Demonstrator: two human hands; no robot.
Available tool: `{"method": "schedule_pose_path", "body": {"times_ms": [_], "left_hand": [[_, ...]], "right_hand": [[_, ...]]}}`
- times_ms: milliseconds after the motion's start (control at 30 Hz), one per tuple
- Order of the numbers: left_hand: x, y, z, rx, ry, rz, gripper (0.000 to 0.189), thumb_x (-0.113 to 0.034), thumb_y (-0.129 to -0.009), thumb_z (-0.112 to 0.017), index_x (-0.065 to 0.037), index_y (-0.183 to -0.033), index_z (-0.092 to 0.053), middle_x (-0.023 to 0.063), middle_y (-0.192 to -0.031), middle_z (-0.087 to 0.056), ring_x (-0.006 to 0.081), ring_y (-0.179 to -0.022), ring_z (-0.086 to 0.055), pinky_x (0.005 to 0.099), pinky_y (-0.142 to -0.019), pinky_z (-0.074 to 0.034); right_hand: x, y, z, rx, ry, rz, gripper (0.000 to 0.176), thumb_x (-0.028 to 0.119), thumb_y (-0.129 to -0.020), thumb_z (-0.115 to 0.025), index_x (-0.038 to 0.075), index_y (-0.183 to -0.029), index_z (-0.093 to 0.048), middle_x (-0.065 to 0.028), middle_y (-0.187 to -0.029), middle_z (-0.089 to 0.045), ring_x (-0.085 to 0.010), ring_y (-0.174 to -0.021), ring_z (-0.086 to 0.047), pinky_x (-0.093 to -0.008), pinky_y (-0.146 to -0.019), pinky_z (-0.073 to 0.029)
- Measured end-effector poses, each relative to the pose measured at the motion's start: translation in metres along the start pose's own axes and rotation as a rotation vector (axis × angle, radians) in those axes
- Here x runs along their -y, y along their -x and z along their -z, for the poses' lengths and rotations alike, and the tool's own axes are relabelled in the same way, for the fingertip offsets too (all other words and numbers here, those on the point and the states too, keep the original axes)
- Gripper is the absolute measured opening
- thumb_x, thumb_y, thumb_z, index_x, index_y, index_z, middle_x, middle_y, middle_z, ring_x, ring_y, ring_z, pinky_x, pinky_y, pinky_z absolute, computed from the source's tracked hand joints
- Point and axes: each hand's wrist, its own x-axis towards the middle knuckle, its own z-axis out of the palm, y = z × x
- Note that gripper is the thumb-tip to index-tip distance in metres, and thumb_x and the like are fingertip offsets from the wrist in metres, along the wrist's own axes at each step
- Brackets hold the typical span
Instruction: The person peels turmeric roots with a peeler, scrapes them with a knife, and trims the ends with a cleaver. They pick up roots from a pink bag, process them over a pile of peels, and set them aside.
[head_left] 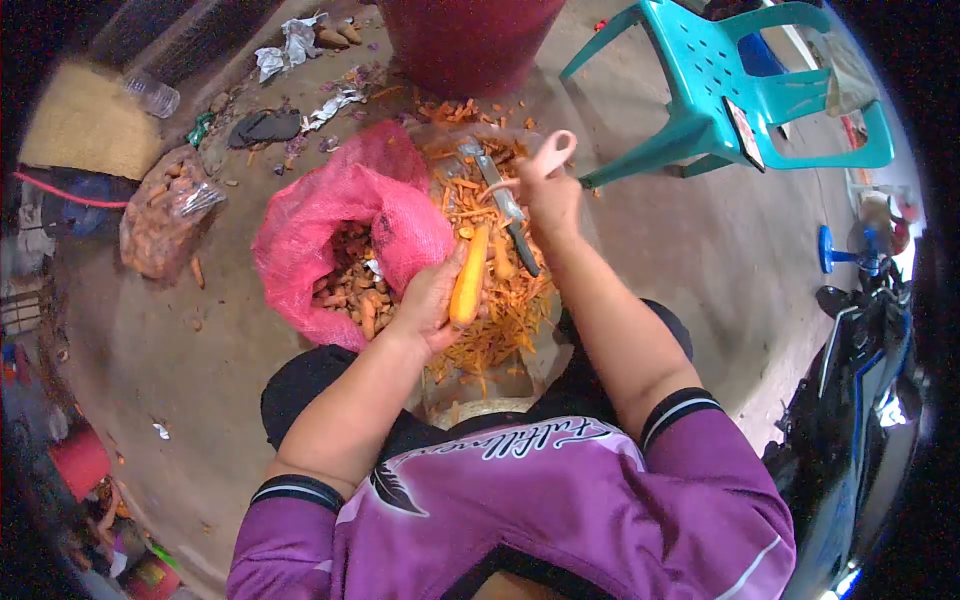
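Observation:
My left hand (432,300) is closed around an orange carrot (469,284) with a smooth, bright surface, its length pointing away from me. Up and to the right, my right hand (552,207) grips a pale pink peeler (556,150), apart from the carrot; its handle loop sticks out above the fingers. Below both hands lies a heap of orange peelings (500,335). A knife (506,203) with a dark handle rests on the heap beside my right hand. Left of the carrot, a pink mesh sack (340,190) gapes open, showing several dull, unpeeled carrots (370,310).
A dark red tub (470,45) stands beyond the heap. To the right are a green plastic chair (690,70) and a motorcycle (850,370). At the left sits a clear bag of carrots (165,215), near a dark slipper (264,129) and scattered scraps.

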Motion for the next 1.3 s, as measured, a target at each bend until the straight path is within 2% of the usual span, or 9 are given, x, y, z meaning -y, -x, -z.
{"method": "schedule_pose_path", "body": {"times_ms": [133, 333, 467, 633, 933, 1033, 1133, 1167, 1300], "left_hand": [[-0.006, -0.01, 0.018, 0.005, 0.004, -0.07, 0.029, -0.03, -0.086, -0.042, -0.006, -0.1, -0.05, 0.0043, -0.074, -0.054, 0.0132, -0.06, -0.053, 0.0255, -0.049, -0.046], [-0.008, -0.003, 0.0, -0.148, 0.112, -0.052, 0.028, -0.032, -0.081, -0.05, -0.007, -0.094, -0.052, 0.0008, -0.075, -0.053, 0.0123, -0.058, -0.051, 0.0252, -0.047, -0.044], [-0.006, 0.003, -0.006, -0.095, 0.011, -0.114, 0.027, -0.032, -0.083, -0.048, -0.008, -0.095, -0.05, -0.0003, -0.072, -0.051, 0.0106, -0.056, -0.051, 0.0258, -0.044, -0.042], [-0.001, -0.003, 0.008, 0.058, 0.066, -0.002, 0.032, -0.034, -0.087, -0.04, -0.008, -0.103, -0.049, 0.0025, -0.07, -0.051, 0.0129, -0.059, -0.052, 0.0272, -0.048, -0.046], [-0.006, -0.006, 0.006, -0.153, -0.008, -0.072, 0.029, -0.035, -0.084, -0.047, -0.007, -0.09, -0.053, 0.0009, -0.064, -0.05, 0.0103, -0.048, -0.048, 0.023, -0.04, -0.039], [-0.007, 0.007, -0.012, -0.073, -0.041, -0.145, 0.029, -0.032, -0.085, -0.045, -0.005, -0.091, -0.052, 0.0022, -0.065, -0.051, 0.0107, -0.048, -0.048, 0.022, -0.04, -0.039], [0.0, 0.001, -0.002, -0.014, 0.001, -0.017, 0.027, -0.03, -0.086, -0.045, -0.006, -0.095, -0.052, 0.0014, -0.067, -0.05, 0.0108, -0.054, -0.049, 0.0235, -0.047, -0.042], [-0.001, 0.0, -0.002, -0.01, 0.035, 0.002, 0.027, -0.03, -0.086, -0.045, -0.007, -0.096, -0.052, 0.0012, -0.068, -0.05, 0.011, -0.055, -0.05, 0.024, -0.048, -0.042], [-0.005, -0.007, 0.008, 0.007, 0.035, -0.087, 0.025, -0.029, -0.085, -0.046, -0.007, -0.097, -0.052, 0.0005, -0.073, -0.051, 0.0107, -0.061, -0.05, 0.0244, -0.052, -0.043]], "right_hand": [[0.015, 0.016, -0.006, 0.066, -0.208, -0.033, 0.02, 0.018, -0.072, -0.058, 0.0, -0.068, -0.055, -0.0034, -0.057, -0.054, -0.0107, -0.047, -0.048, -0.0236, -0.043, -0.038], [0.024, 0.085, -0.018, 0.52, 0.03, 0.016, 0.027, 0.023, -0.072, -0.061, -0.004, -0.07, -0.059, -0.003, -0.058, -0.056, -0.0084, -0.053, -0.052, -0.0239, -0.047, -0.042], [0.027, 0.057, -0.017, 0.315, 0.182, 0.035, 0.027, 0.024, -0.074, -0.058, -0.003, -0.072, -0.054, -0.0043, -0.06, -0.053, -0.0092, -0.051, -0.049, -0.0238, -0.045, -0.039], [0.008, 0.002, 0.003, -0.063, -0.123, 0.012, 0.026, 0.023, -0.072, -0.06, -0.001, -0.071, -0.052, -0.0026, -0.058, -0.05, -0.0092, -0.048, -0.045, -0.0229, -0.044, -0.035], [0.023, 0.083, -0.014, 0.515, -0.066, -0.032, 0.027, 0.023, -0.071, -0.062, -0.004, -0.073, -0.059, -0.0055, -0.062, -0.058, -0.0113, -0.053, -0.054, -0.0251, -0.049, -0.044], [0.029, 0.054, -0.01, 0.308, 0.215, -0.058, 0.026, 0.022, -0.073, -0.06, -0.003, -0.077, -0.057, -0.0038, -0.064, -0.055, -0.009, -0.054, -0.05, -0.0231, -0.048, -0.04], [0.016, 0.01, 0.002, -0.037, -0.002, 0.087, 0.025, 0.022, -0.072, -0.06, -0.002, -0.076, -0.057, -0.0031, -0.063, -0.054, -0.0088, -0.053, -0.047, -0.0237, -0.048, -0.037], [0.012, 0.002, 0.004, -0.052, -0.234, 0.004, 0.024, 0.022, -0.073, -0.059, -0.002, -0.079, -0.056, -0.0016, -0.062, -0.052, -0.0078, -0.051, -0.045, -0.0224, -0.046, -0.035], [0.037, 0.046, -0.005, 0.166, -0.076, -0.046, 0.019, 0.02, -0.076, -0.058, 0.001, -0.076, -0.053, -0.0002, -0.061, -0.049, -0.006, -0.05, -0.044, -0.0221, -0.043, -0.034]]}}
